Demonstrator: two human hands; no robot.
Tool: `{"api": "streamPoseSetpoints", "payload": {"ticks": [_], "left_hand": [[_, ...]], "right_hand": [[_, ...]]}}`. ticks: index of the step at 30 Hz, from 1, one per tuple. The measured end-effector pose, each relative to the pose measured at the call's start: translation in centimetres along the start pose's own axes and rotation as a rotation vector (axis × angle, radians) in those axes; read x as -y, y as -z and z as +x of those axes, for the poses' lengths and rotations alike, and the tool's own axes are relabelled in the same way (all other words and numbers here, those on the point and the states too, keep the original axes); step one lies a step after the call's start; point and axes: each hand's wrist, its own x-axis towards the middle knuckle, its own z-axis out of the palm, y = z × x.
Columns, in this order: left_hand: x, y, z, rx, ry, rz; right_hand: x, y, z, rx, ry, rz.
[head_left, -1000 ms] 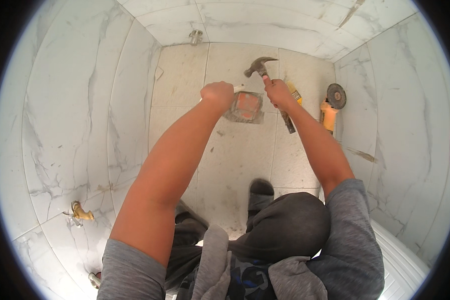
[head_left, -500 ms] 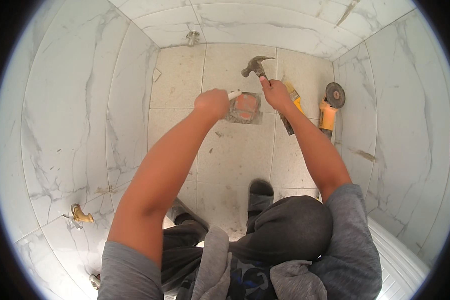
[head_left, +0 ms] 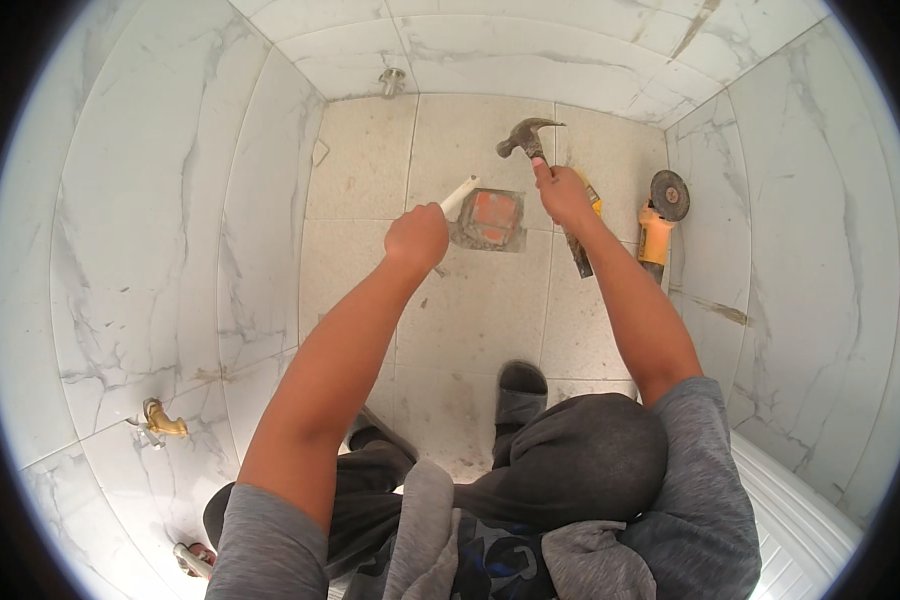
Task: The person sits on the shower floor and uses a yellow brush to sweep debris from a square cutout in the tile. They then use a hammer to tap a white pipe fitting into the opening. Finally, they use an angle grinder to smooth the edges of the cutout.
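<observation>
My left hand [head_left: 417,240] is closed around a white, rod-like piece [head_left: 459,197], whose free end sticks out toward the far right. That end lies beside a square cut-out [head_left: 516,243] in the floor tile, with orange-red pieces [head_left: 494,209] showing inside. A claw hammer [head_left: 526,137] is gripped by my right hand [head_left: 567,197], its dark metal head raised beyond my fist and its claw pointing right. Partly covered by my right hand and forearm is a yellow-handled brush [head_left: 592,193]. A dark bar-like tool end [head_left: 579,256] shows beside the forearm.
An orange angle grinder [head_left: 656,232] with a dark disc lies by the right wall. Marbled tile walls [head_left: 150,200] enclose the floor. A brass tap fitting [head_left: 164,417] juts from the left wall; a metal fitting [head_left: 392,80] sits at the far wall. My sandalled foot [head_left: 521,392] stands nearby.
The white piece now shows more of its length and points more steeply away, as my left hand has turned and dropped slightly. My right hand and the hammer have shifted a little to the right.
</observation>
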Motion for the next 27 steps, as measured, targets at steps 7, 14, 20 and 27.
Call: {"api": "streamPoseSetpoints", "payload": {"ticks": [7,14,20,27], "left_hand": [[-0.7,0.5,0.5,0.049,-0.014,0.036],[-0.6,0.5,0.5,0.037,0.008,0.012],[-1.0,0.5,0.8,0.029,-0.037,0.042],[-2.2,2.0,1.9,0.066,-0.051,0.089]], "right_hand": [[0.9,-0.2,0.1,-0.036,0.045,0.038],[1.5,-0.2,0.1,-0.027,0.046,0.079],[0.6,-2.3,0.0,0.042,0.173,-0.307],[0.4,-2.0,1.5,0.019,0.165,-0.262]]}}
